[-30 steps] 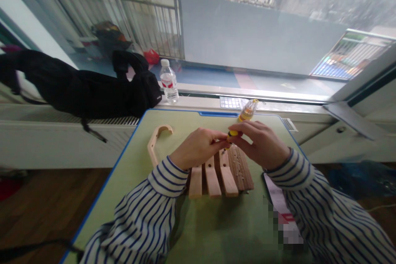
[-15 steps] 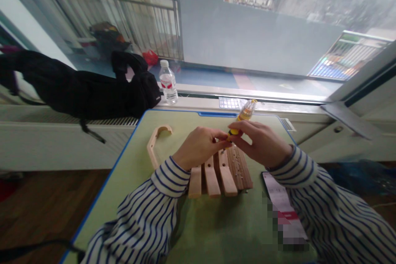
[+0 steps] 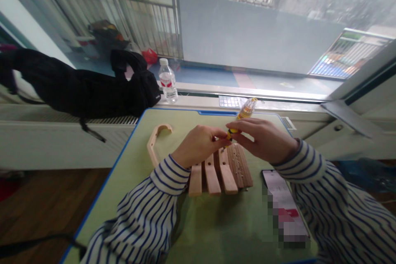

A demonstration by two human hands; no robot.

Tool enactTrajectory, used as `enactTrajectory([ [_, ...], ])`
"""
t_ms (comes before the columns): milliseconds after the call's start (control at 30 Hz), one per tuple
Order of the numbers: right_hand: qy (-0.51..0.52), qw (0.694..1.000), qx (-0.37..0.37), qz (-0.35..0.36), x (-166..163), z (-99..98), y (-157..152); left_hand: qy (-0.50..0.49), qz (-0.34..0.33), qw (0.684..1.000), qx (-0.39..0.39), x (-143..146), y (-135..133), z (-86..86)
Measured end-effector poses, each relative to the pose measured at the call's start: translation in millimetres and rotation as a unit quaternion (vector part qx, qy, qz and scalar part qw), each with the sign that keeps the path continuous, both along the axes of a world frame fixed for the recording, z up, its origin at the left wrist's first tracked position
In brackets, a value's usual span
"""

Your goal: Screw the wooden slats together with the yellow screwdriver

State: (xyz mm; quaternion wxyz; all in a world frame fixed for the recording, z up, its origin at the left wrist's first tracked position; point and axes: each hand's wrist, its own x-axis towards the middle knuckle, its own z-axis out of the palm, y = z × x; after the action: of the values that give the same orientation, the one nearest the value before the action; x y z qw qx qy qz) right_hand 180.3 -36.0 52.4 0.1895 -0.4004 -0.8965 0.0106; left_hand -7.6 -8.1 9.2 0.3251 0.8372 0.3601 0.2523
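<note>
A screwdriver with a clear-and-yellow handle (image 3: 246,109) leans up and away from me over the wooden pieces. My left hand (image 3: 201,144) pinches it low down, near its yellow-and-black collar. Around that collar my right hand (image 3: 262,138) has its thumb and fingers closed. Beneath both hands lie several pale wooden pieces (image 3: 212,179) side by side, with round holes in them. A small metal screw (image 3: 223,149) shows near the screwdriver's lower end; whether the tip touches it is hidden. Beside them is a darker grooved wooden block (image 3: 239,169) with small screws on it.
A curved wooden piece (image 3: 151,145) lies left on the green table (image 3: 216,222). A phone (image 3: 280,194) rests by my right forearm. Behind the table, a water bottle (image 3: 168,82) and a black bag (image 3: 102,90) sit on the sill by the window.
My right hand has turned slightly about the collar, and its wrist and sleeve have shifted right, showing more of the phone. My left hand and the wooden pieces look unchanged.
</note>
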Motion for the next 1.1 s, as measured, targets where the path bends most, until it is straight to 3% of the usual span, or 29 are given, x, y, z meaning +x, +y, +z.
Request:
enactTrajectory([
  [1100, 0.021, 0.999, 0.015, -0.033, 3.2, -6.0, 0.7, -0.006, -0.017, 1.0, 0.002, 2.4, -2.1, 3.7],
])
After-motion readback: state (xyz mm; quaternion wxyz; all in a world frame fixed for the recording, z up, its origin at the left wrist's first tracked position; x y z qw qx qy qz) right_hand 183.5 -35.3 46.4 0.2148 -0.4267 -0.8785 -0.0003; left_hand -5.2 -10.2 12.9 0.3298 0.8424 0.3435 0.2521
